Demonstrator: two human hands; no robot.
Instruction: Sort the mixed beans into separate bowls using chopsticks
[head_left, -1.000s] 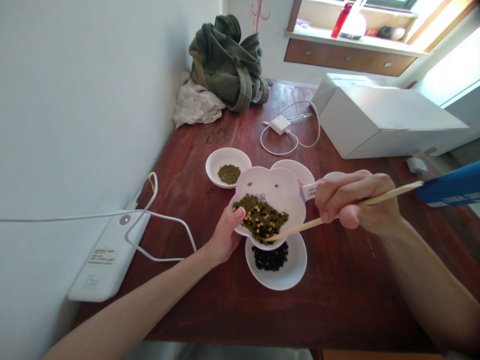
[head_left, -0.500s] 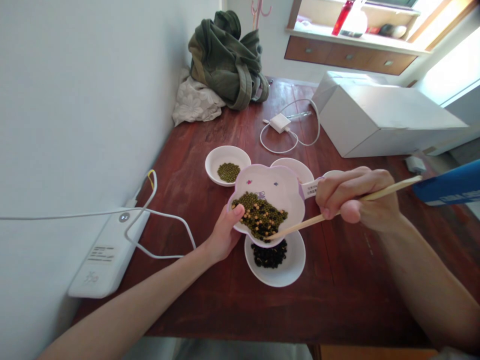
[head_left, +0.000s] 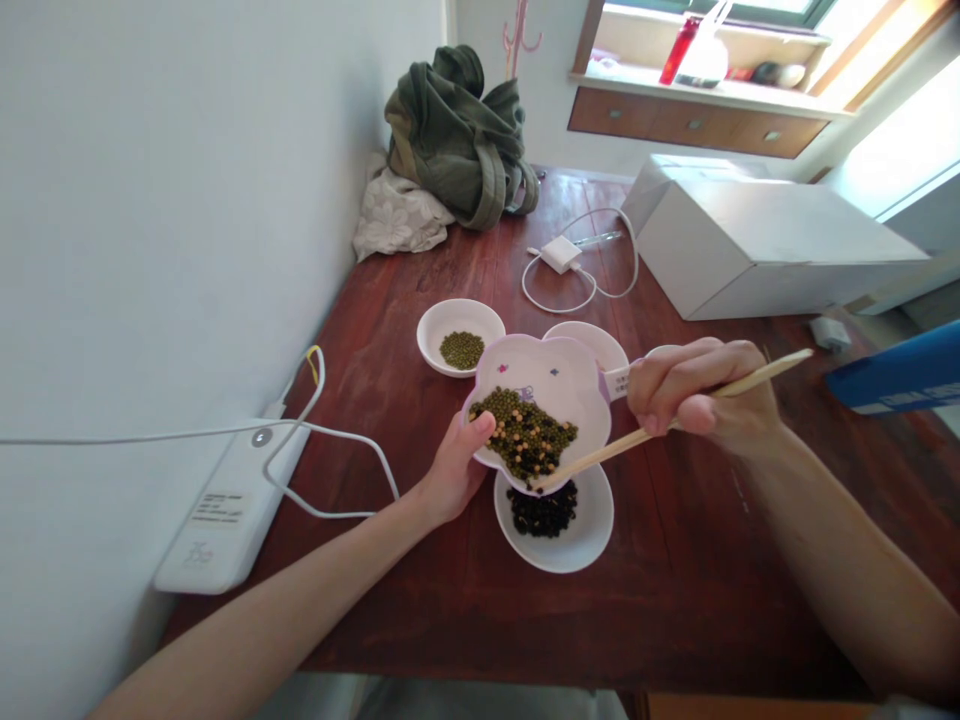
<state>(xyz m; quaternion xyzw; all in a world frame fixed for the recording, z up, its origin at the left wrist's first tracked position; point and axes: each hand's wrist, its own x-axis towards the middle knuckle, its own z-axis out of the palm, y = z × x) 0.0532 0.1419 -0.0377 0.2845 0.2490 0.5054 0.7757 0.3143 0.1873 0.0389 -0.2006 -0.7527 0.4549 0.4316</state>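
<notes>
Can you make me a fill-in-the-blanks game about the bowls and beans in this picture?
1. The left hand holds up the flower-shaped bowl of ____ beans.
2. The right hand holds wooden ____ whose tips reach into that bowl.
3. The small dish right under the held bowl has ____ beans in it.
4. The dish farther back has only ____ beans.

Missing words: mixed, chopsticks, black, green

Flower-shaped bowl of mixed green, yellow and black beans, tilted mid-frame above a white dish of black beans; chopsticks tips touch the pile.
</notes>
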